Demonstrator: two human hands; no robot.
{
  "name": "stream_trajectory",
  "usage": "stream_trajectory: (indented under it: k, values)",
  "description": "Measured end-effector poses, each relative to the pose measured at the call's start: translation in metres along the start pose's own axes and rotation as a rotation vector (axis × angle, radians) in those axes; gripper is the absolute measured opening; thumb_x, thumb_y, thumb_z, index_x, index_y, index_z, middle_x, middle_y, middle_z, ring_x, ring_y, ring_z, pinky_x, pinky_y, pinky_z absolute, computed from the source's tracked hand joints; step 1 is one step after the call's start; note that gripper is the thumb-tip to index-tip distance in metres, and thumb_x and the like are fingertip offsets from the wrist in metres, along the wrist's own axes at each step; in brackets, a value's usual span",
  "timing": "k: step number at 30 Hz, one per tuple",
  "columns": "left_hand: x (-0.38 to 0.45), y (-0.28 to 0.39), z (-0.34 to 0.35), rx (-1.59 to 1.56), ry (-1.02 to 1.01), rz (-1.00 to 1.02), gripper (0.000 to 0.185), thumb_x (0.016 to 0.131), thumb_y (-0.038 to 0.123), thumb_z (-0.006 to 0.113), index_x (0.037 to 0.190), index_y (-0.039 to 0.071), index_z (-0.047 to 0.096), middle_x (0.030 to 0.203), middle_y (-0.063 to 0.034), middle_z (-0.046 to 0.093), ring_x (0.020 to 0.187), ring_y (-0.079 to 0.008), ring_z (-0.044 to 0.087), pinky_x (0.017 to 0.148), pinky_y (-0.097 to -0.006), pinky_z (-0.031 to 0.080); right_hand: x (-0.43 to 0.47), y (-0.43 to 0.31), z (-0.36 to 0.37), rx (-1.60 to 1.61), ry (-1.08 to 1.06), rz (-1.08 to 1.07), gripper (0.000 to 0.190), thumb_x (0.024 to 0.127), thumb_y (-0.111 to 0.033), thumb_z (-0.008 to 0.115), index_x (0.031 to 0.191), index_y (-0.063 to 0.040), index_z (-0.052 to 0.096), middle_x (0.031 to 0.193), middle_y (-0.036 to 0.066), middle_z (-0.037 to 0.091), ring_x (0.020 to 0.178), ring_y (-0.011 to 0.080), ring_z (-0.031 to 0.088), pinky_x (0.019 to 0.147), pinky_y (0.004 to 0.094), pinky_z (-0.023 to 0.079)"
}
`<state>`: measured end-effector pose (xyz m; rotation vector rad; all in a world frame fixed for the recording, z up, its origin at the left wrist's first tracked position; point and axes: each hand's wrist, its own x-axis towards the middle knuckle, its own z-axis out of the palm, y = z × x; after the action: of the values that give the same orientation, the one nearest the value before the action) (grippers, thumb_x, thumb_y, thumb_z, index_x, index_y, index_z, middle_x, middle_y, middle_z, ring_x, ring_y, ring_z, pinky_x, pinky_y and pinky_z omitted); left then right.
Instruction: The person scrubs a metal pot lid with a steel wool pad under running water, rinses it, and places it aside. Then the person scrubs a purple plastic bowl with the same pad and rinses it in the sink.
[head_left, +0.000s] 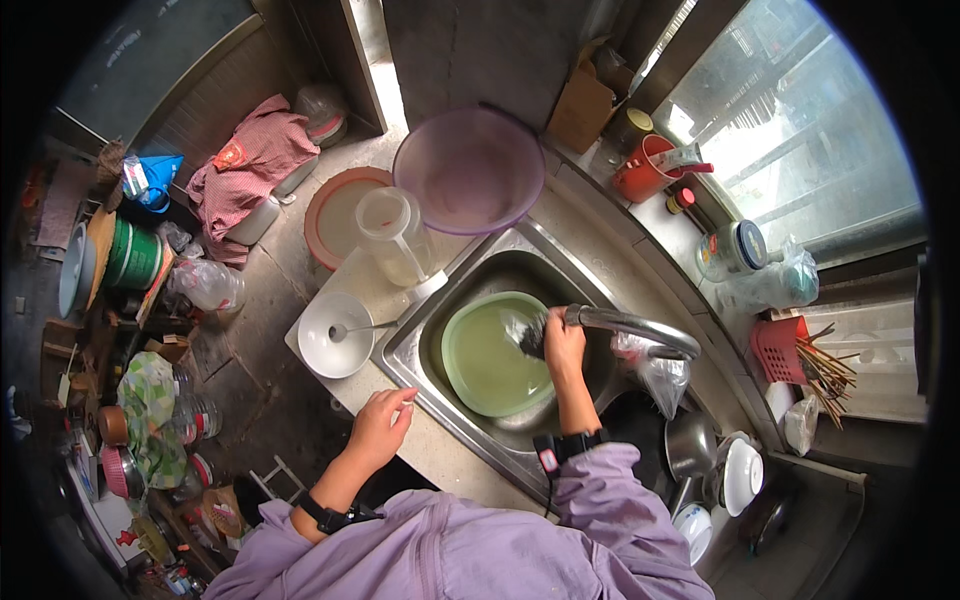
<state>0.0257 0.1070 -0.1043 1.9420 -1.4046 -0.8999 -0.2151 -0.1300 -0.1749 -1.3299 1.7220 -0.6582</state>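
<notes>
My right hand (564, 343) is closed around a dark, bristly scrubbing brush (534, 335) beneath the mouth of the chrome faucet (637, 322). Water runs over the brush and into a pale green basin (487, 397), which holds cloudy water and stands in the stainless steel sink (480, 274). My left hand (381, 421) hovers at the counter's near edge, left of the sink, fingers loosely bent and nothing in them. On that counter are a white bowl (322, 360) with a metal spoon (367, 327) in it and a clear plastic jug (394, 240).
A purple basin (472, 172) and an orange-rimmed tub (319, 232) stand behind the counter. Right of the sink are a steel saucepan (688, 446), white bowls (742, 478) and plastic bags (664, 382). Jars (731, 251) and a red chopstick basket (776, 349) line the window ledge.
</notes>
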Motion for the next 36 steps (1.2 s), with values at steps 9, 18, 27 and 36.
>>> stream_trajectory:
  k: [9,18,27,36]
  values:
    - [-0.025,-0.015,-0.023,0.014,0.051,-0.14,0.026,0.094,0.008,0.064,0.118,0.004,0.07,0.108,-0.0145,0.071,0.097,-0.0316,0.067,0.085,-0.0412,0.054,0.079,-0.072,0.112,0.352,-0.191,0.07,0.051,0.091,-0.044,0.067,0.114,0.001,0.073,0.099,0.017,0.076,0.095,0.0223,0.07,0.087,0.034,0.052]
    - [-0.051,-0.02,-0.023,0.154,0.011,-0.113,0.024,0.094,0.008,0.066,0.117,0.003,0.07,0.102,-0.0136,0.07,0.088,-0.0271,0.067,0.08,-0.0371,0.054,0.087,-0.07,0.123,0.984,-0.275,0.067,0.011,0.098,-0.016,0.065,0.09,-0.008,0.065,0.083,-0.002,0.064,0.076,0.0082,0.059,0.071,0.0264,0.048]
    - [-0.06,-0.011,-0.02,0.132,0.103,-0.087,0.029,0.091,0.007,0.067,0.121,0.005,0.069,0.103,-0.0129,0.07,0.091,-0.0291,0.066,0.082,-0.0395,0.054,0.051,-0.05,0.07,1.479,-0.392,-0.081,0.017,0.107,-0.022,0.053,0.112,-0.008,0.061,0.104,0.002,0.067,0.094,0.0178,0.066,0.085,0.038,0.056]
    - [-0.049,0.006,-0.017,-0.111,0.141,-0.049,0.032,0.094,0.009,0.069,0.125,0.004,0.067,0.111,-0.0113,0.072,0.089,-0.0206,0.068,0.08,-0.0333,0.055,-0.031,0.024,0.011,1.644,-0.599,0.132,0.028,0.102,-0.035,0.064,0.116,-0.01,0.065,0.109,0.003,0.071,0.101,0.0208,0.066,0.091,0.0402,0.055]
